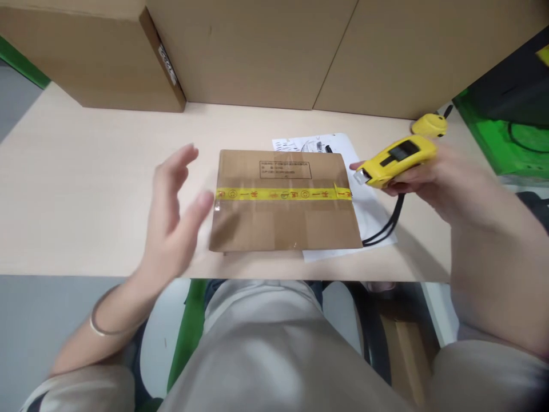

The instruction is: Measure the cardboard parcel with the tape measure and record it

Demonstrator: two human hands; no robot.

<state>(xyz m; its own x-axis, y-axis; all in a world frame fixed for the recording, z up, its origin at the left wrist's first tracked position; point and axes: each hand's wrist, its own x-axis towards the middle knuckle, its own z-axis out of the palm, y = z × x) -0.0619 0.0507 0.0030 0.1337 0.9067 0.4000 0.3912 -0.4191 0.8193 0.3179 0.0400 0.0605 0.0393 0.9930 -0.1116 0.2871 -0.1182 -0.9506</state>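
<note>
Tape of yellow plastic (pixel 283 194) already seals the flat brown cardboard box (pixel 285 220) mid-frame on the worktop (pixel 86 189), left hand (pixel 171 212) open beside it, right hand (pixel 433 177) gripping a yellow handheld scanner (pixel 397 160).

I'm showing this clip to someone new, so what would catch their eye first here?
Probably the flat cardboard box in the middle of the pale table, sealed by a bright yellow tape strip. Next, the yellow handheld scanner in the right hand, beside the box's right edge. The open left hand is at the box's left edge.
</note>
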